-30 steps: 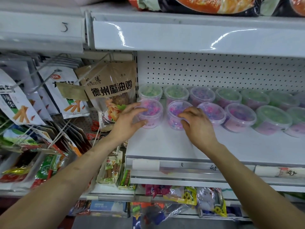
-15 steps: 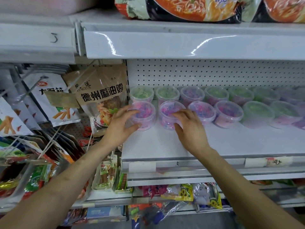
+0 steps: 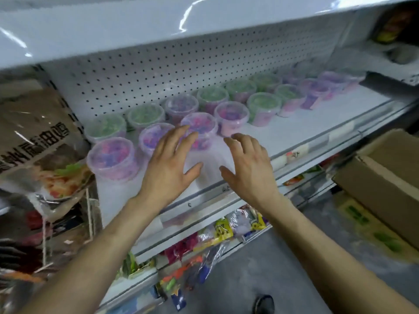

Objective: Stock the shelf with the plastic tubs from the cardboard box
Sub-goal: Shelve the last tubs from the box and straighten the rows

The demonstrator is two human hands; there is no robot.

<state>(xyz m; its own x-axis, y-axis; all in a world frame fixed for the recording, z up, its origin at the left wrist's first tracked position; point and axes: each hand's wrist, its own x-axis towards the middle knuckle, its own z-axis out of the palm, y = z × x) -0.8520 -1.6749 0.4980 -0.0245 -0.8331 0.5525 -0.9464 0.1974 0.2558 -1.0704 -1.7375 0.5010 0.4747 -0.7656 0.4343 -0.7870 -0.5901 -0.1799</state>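
- Head view looks down at a tilt on a white shelf point(image 3: 294, 132) with a perforated back panel point(image 3: 158, 64).
- My left hand point(image 3: 169, 168) is over the front of the shelf with its fingers spread and nothing in it; the fingertips reach the front of a pink-and-purple plastic tub point(image 3: 200, 129).
- My right hand point(image 3: 248, 165) is just beside it, fingers splayed and slightly curled, also empty, above bare shelf surface.
- Plastic tubs stand in two rows along the shelf: the front row starts at the left end with a pink-filled tub point(image 3: 111, 158), then another pink-filled one point(image 3: 154, 138) half behind my left hand.
- A back row against the panel holds green-topped tubs point(image 3: 105, 126) mixed with purple ones, running off to the right, where they blur.
- A cardboard box point(image 3: 385, 175) sits low at the right, well apart from my hands; I cannot tell what is in it.
- A brown snack packet point(image 3: 38, 137) hangs to the left of the shelf.
- Bagged goods point(image 3: 222, 230) lie on the tier below.
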